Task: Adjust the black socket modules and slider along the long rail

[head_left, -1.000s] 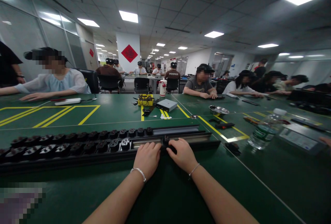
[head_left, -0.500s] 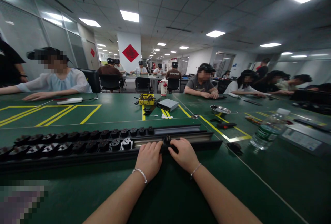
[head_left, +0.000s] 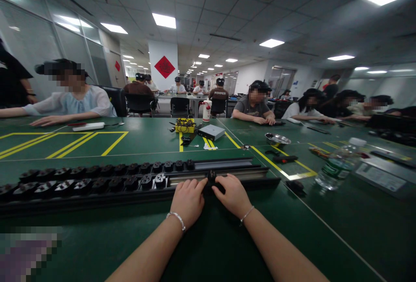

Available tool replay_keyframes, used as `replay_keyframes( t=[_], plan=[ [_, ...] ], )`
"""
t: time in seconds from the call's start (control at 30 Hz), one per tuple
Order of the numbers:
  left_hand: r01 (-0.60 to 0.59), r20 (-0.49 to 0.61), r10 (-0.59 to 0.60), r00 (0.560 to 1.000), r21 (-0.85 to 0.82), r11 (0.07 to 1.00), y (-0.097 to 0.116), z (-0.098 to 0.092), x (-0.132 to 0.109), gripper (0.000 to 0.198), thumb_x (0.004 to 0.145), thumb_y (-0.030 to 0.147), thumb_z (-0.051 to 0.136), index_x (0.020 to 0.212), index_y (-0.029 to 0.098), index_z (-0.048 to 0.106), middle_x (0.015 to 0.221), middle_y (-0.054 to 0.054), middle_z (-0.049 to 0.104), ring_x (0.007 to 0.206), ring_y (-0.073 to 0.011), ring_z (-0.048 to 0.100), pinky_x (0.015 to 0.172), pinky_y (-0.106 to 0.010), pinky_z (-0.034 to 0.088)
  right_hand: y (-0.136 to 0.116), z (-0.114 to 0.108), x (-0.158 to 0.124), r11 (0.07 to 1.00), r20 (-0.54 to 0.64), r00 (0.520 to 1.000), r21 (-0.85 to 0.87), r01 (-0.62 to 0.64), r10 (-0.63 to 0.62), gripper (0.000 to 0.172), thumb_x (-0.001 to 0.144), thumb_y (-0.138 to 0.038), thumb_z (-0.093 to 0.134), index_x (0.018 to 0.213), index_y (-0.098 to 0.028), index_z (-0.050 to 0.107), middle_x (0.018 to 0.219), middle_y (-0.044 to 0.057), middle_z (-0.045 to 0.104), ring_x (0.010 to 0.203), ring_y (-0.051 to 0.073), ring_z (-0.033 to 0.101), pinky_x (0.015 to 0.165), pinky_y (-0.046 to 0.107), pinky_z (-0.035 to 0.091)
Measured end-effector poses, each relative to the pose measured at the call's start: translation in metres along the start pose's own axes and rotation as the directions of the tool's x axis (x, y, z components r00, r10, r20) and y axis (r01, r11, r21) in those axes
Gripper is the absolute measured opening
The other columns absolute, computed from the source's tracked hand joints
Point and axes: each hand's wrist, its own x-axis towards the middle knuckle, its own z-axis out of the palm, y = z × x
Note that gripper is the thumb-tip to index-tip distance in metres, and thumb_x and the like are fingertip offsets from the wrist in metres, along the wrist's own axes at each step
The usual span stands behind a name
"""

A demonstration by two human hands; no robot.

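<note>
The left hand (head_left: 189, 199) and the right hand (head_left: 231, 193) lie close together over the green surface (head_left: 136, 243), each with a bracelet at the wrist. Between their fingertips, at the near rail, stands a small black piece (head_left: 212, 176); the fingers of both hands are bent toward it from either side. The left thumb is hidden, and the right thumb and forefinger curve just beside the piece, so I cannot tell whether either hand is clamped on it.

Under the fingers runs the near black rail (head_left: 256, 182), its channel bare just left of the piece. Farther left of the left hand, a row of black plug-like pieces (head_left: 97, 185) fills the channel. Just beyond both hands lies a far black rail (head_left: 224, 165), with a second row (head_left: 133, 168) reaching to about above the left hand.

Right of the right hand, a small dark object (head_left: 295, 187) lies on the surface, and well apart, farther right, stand a clear bottle (head_left: 341, 167) and a grey metal box (head_left: 381, 173).

Beyond the right hand, to its right, is a metal bowl (head_left: 277, 140). Straight beyond the hands sit a flat grey box (head_left: 211, 132), a yellow box (head_left: 184, 126) under tangled cables and a white bottle (head_left: 206, 112). Farthest, people sit across the surface.
</note>
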Motion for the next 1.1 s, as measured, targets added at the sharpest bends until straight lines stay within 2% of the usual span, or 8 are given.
replay_keyframes(
  t=[0.47,1.1],
  plan=[
    [-0.007,0.006,0.007,1.0,0.004,1.0,-0.0014,0.0007,0.0009,0.045,0.077,0.018,0.044,0.121,0.028,0.044,0.097,-0.003,0.058,0.092,-0.0201,0.049,0.08,-0.035,0.032,0.0,-0.0022,-0.0015,0.999,0.007,0.999,-0.021,-0.04,0.04,0.013,0.079,-0.032,0.05,0.083,-0.022,0.057,0.078,0.001,0.064,0.078,0.016,0.056,0.088,0.034,0.03],
    [-0.007,0.052,0.006,0.999,0.031,0.999,-0.0007,0.0008,0.0,0.05,0.077,0.02,0.044,0.126,0.03,0.038,0.098,-0.003,0.055,0.093,-0.02,0.046,0.081,-0.034,0.03,0.0033,0.0007,-0.0021,0.999,-0.031,0.999,-0.04,-0.016,0.015,0.013,0.079,-0.032,0.051,0.08,-0.021,0.057,0.077,0.001,0.064,0.076,0.015,0.056,0.086,0.032,0.032]
  ],
)
